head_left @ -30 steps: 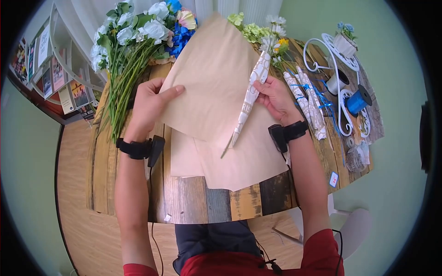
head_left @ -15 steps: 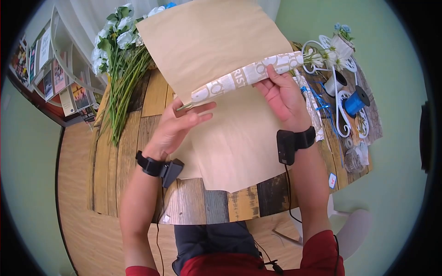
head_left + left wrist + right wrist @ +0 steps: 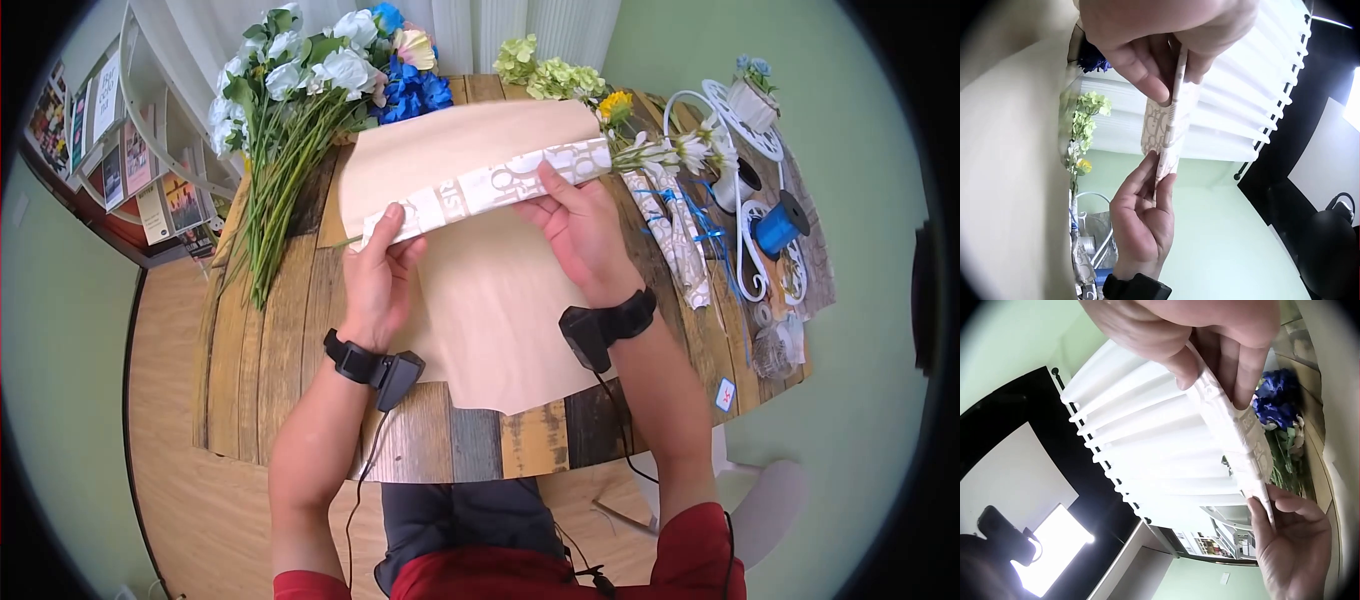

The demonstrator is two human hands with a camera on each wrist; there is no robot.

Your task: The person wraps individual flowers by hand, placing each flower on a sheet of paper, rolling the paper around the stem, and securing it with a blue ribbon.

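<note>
Wooden planks make the worktop [image 3: 290,350] which we see, with brown paper [image 3: 510,330] over its middle, probably for easy reach. Over this paper, we find the white patterned wrap [image 3: 452,199]. Left hand [image 3: 375,290] and right hand [image 3: 592,240] pinch it toward opposite ends, seemingly to keep it straight. White flowers [image 3: 692,152] come out at right, perhaps so their petals stay uncrushed.
</note>
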